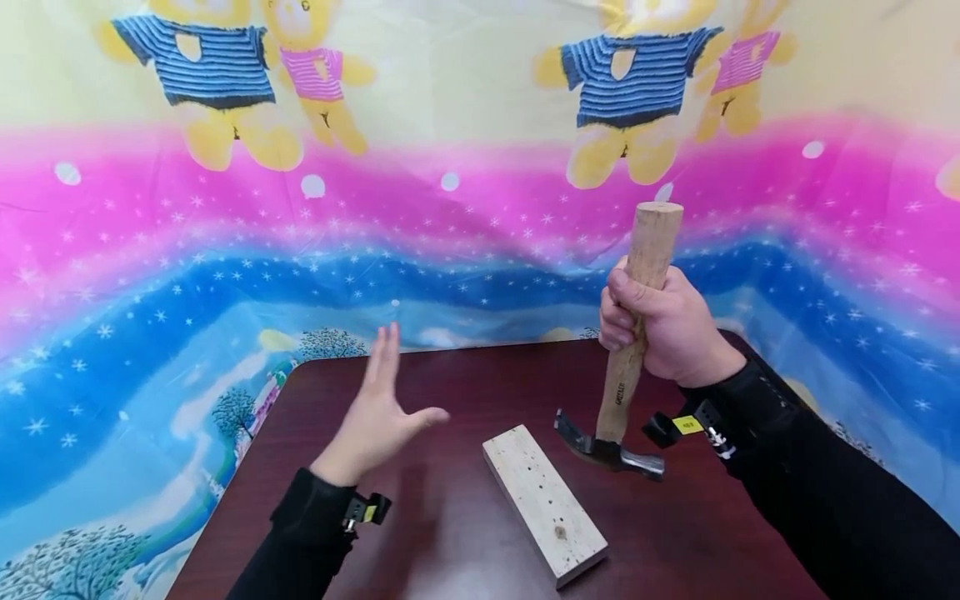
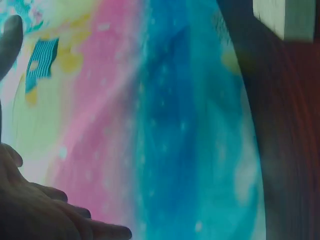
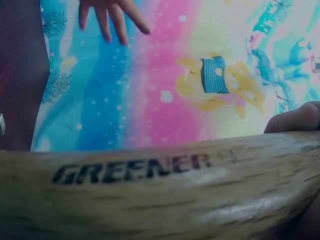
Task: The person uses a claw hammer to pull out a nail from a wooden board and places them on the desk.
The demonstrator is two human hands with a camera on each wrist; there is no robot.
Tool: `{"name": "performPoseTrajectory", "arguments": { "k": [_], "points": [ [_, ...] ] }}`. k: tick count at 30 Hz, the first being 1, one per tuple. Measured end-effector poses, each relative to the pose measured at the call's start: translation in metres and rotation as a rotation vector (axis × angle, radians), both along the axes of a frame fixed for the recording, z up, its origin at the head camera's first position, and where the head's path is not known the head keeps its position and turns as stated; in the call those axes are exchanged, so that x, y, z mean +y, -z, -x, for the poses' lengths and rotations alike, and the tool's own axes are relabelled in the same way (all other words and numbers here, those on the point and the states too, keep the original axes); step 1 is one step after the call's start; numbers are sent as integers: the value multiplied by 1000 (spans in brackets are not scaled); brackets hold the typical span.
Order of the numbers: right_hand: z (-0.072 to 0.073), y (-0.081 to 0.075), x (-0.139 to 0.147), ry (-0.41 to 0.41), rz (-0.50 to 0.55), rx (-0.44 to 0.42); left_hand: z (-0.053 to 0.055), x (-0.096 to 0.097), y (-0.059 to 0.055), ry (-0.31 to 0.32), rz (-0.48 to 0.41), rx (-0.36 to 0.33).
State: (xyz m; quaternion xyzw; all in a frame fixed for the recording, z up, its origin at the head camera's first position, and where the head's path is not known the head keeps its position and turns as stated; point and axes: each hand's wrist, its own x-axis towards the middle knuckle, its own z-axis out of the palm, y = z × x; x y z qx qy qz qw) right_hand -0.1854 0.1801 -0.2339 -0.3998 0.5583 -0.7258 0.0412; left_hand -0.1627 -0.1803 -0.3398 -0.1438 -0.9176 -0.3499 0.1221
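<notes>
In the head view my right hand [image 1: 667, 321] grips a claw hammer [image 1: 624, 375] midway along its wooden handle, with the head hanging down above the table. The handle fills the lower part of the right wrist view, where the printed word GREENER shows on the wood [image 3: 150, 185]. My left hand [image 1: 378, 412] is raised to the left with fingers straight and thumb spread, holding nothing. Between the hands a pale wooden block [image 1: 546, 504] lies slantwise on the table, with several dark holes and a knot in its top. Part of that block [image 2: 295, 20] appears in the left wrist view.
The dark red-brown table [image 1: 450, 392] has its far edge against a printed cloth [image 1: 450, 217] with bears, snowflakes and trees. The cloth hangs behind the table and along its sides. Black sleeves [image 1: 825, 492] cover both arms, with small devices strapped at the wrists.
</notes>
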Motion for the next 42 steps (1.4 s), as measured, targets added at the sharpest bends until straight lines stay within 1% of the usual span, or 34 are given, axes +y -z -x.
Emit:
{"name": "performPoseTrajectory", "arguments": {
  "k": [2,4,6,8,11,13,14,16,18,20,21,22,24,25,27,28,29,30,31,38,40,42],
  "points": [
    [-1,0,-3,11,5,-5,2,14,0,83,-36,-14],
    [-2,0,-5,11,12,-15,4,27,-1,128,-41,-22],
    [-3,0,-7,12,6,-23,4,40,-2,156,-43,-30],
    [-3,0,-9,18,0,-19,6,56,-5,213,-47,-28],
    [-1,-1,-14,15,8,-14,9,87,-11,341,-74,-37],
    [4,-1,-19,-1,22,-23,10,106,-15,430,-105,-61],
    [6,-1,-22,-4,26,-29,9,113,-17,457,-121,-83],
    [9,-1,-27,2,28,-46,8,122,-19,491,-144,-112],
    [10,0,-30,8,27,-58,6,127,-19,501,-161,-143],
    [10,1,-32,22,26,-58,6,131,-18,526,-203,-168],
    [10,1,-33,19,28,-58,6,134,-18,546,-232,-173],
    [10,2,-35,14,33,-61,7,137,-17,580,-268,-179],
    [10,3,-38,3,41,-66,8,143,-15,637,-300,-161],
    [11,3,-40,2,41,-69,9,146,-13,647,-310,-143],
    [12,3,-43,1,36,-70,10,149,-11,647,-311,-93],
    [13,4,-44,1,32,-73,10,149,-10,635,-301,-71],
    [14,4,-45,0,28,-73,11,150,-9,608,-285,-45],
    [15,4,-46,-3,28,-75,11,150,-9,584,-289,-26],
    [15,4,-47,-4,24,-73,12,150,-8,570,-300,-12],
    [20,2,-48,-70,21,-75,14,149,-7,553,-338,62],
    [22,0,-47,-75,-32,-67,14,147,-6,552,-353,67],
    [23,-3,-43,-34,-169,-20,15,144,-5,553,-368,63]
  ]
}}
